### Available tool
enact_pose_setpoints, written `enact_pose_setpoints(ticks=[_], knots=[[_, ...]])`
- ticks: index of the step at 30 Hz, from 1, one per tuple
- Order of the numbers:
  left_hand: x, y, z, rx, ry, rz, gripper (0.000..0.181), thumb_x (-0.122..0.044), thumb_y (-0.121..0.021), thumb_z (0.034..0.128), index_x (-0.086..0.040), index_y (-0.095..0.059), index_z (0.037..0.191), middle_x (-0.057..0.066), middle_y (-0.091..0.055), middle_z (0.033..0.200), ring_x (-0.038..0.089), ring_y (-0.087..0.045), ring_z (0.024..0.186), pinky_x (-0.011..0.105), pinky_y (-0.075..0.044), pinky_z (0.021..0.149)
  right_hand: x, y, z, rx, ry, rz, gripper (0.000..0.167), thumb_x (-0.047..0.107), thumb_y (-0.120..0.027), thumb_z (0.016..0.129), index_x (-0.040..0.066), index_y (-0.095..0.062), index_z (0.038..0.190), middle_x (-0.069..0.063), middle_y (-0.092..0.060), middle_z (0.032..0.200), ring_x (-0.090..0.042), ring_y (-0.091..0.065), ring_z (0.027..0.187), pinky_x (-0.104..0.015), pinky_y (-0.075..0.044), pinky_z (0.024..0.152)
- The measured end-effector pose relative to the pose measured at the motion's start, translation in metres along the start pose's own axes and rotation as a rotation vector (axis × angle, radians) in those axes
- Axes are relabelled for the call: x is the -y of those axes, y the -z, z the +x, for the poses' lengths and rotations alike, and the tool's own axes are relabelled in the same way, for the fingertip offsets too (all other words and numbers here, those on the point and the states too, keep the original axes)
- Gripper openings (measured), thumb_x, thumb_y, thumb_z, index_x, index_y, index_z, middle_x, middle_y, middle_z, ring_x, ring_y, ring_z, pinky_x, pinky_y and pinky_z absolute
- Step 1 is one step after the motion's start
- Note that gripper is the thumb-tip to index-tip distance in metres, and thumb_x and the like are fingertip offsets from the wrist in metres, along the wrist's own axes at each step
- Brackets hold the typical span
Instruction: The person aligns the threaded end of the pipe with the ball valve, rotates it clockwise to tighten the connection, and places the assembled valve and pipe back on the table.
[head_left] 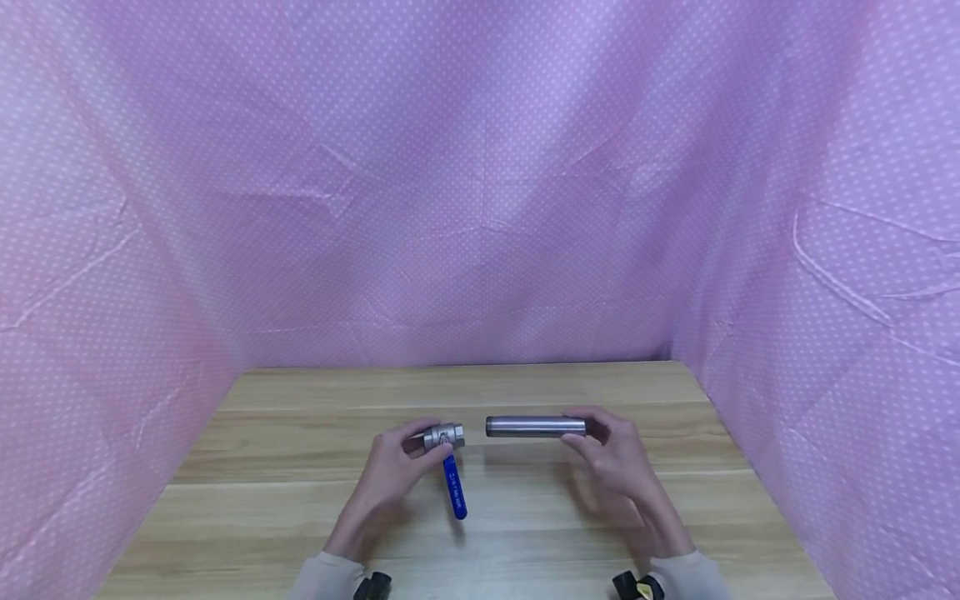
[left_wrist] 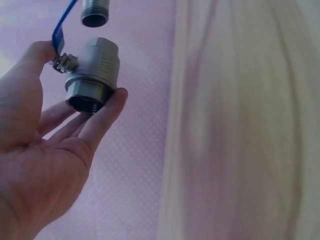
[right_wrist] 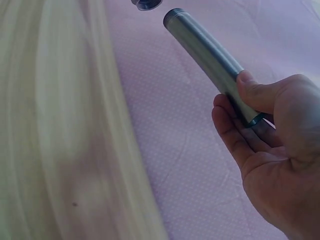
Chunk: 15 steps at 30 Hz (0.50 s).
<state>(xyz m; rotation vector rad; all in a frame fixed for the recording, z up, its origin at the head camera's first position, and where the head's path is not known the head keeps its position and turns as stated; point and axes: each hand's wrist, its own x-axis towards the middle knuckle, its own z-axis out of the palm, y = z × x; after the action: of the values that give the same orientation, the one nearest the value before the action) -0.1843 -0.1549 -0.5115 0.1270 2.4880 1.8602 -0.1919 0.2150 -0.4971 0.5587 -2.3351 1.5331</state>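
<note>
My left hand [head_left: 393, 467] grips a steel ball valve [left_wrist: 95, 70] between thumb and fingers, above the table. The valve's blue lever handle [head_left: 454, 487] points down toward me, and a threaded socket shows at its near end in the left wrist view. In my right hand [head_left: 618, 454] is a straight steel pipe [head_left: 534, 427], pinched near its right end and held level. Threads [right_wrist: 175, 15] ring the pipe's free end, which faces the valve's open port. A small gap separates the two parts.
Below both hands lies a wooden tabletop [head_left: 300, 450] with pale grain. Pink dotted cloth [head_left: 480, 208] hangs behind the table and along both sides. A dark wrist device [head_left: 372, 586] sits at the left cuff, another [head_left: 637, 586] at the right.
</note>
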Motion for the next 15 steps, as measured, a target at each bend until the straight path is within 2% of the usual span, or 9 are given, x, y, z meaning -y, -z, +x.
enact_pose_setpoints(ticks=[3,8,15], knots=[[-0.007,0.0,-0.003,-0.011,0.005,-0.086,0.057,-0.022,-0.096,0.0911,-0.009,-0.076,0.143,0.022,-0.078,0.139,0.038,-0.08,0.126,0.031,-0.072,0.104,0.006,0.003,0.001,-0.019,0.038,0.035,0.034,-0.009,-0.086,0.092,-0.007,-0.078,0.125,-0.024,-0.082,0.108,0.004,-0.073,0.096,-0.009,-0.068,0.089],[-0.018,0.0,-0.006,-0.023,-0.007,-0.207,0.059,-0.01,-0.098,0.0858,-0.007,-0.077,0.141,0.022,-0.076,0.145,0.042,-0.077,0.132,0.034,-0.073,0.104,0.014,0.009,0.001,-0.038,0.087,0.058,0.035,-0.013,-0.085,0.091,-0.005,-0.078,0.125,-0.021,-0.082,0.11,0.002,-0.074,0.096,-0.012,-0.07,0.088],[-0.035,0.002,-0.011,-0.001,-0.122,-0.268,0.062,0.003,-0.096,0.0827,-0.002,-0.075,0.141,0.024,-0.072,0.151,0.043,-0.075,0.135,0.036,-0.071,0.106,0.024,0.015,0.001,-0.04,0.215,0.15,0.042,-0.023,-0.081,0.087,-0.006,-0.077,0.126,-0.008,-0.083,0.113,-0.002,-0.076,0.097,-0.015,-0.071,0.085]])
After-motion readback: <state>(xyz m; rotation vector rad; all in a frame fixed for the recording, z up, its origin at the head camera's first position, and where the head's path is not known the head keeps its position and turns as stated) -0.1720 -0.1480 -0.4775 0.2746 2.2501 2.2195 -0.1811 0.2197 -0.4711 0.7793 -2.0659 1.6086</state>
